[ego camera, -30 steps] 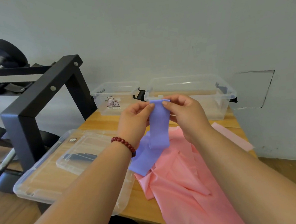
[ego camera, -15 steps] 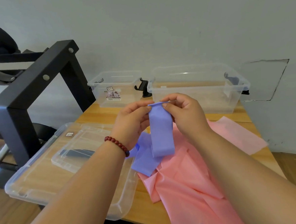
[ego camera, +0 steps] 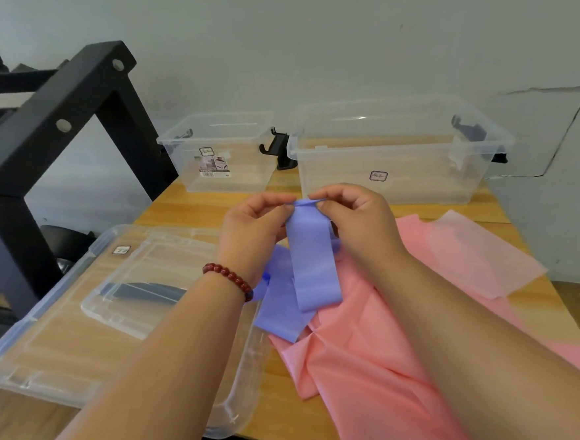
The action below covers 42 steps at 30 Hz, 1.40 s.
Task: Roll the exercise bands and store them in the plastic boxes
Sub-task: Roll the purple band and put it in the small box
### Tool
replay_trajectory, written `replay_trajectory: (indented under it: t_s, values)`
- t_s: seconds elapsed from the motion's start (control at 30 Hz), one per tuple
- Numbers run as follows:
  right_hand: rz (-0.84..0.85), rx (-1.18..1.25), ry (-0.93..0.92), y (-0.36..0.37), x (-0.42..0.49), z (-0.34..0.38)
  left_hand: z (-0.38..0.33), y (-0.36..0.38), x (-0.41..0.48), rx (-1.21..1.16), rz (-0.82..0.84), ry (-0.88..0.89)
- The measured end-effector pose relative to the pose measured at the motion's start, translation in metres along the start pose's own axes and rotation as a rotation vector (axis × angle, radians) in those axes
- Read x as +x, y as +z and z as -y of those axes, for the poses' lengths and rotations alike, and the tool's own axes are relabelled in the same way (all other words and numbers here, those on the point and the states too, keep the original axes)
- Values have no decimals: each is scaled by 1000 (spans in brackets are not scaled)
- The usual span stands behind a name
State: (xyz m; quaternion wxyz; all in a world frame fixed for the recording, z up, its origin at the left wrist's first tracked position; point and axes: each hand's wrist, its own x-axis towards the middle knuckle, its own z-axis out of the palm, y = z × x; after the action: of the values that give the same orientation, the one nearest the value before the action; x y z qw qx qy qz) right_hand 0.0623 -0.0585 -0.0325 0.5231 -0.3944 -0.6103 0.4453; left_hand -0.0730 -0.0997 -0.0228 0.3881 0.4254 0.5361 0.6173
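Purple band [ego camera: 313, 252] pinched at top edge by left hand [ego camera: 253, 229] and right hand [ego camera: 357, 220], roll barely begun; pink band [ego camera: 370, 362] unrolled on table [ego camera: 191, 209]; boxes [ego camera: 397, 154] empty.

Both hands were up over the tabletop [ego camera: 191, 206], the left hand [ego camera: 251, 229] and the right hand [ego camera: 357, 222] each pinching the top edge of the purple band [ego camera: 314, 262]. Its tail hung down onto the pink band [ego camera: 359, 352] spread underneath. At the back sat the small box [ego camera: 222, 155] and, just right of it, the big box [ego camera: 398, 164], both open. The lids [ego camera: 67, 338] lay stacked beside the left forearm.
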Motion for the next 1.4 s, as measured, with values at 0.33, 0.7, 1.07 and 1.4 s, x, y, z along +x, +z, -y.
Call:
replay_trajectory:
  t_s: [0.33,0.7,1.07,1.4]
  values:
    - [-20,-20,4,4,4,-32,30,0,8,79,19,48]
    - [-6,-15,-16,0,4,-37,33,-5,9,43,132,-21]
    - [2,-8,-90,-2,-1,-32,28,-2,5,29,89,-58]
    - [27,-25,-129,-3,-3,-29,28,0,1,53,30,-14]
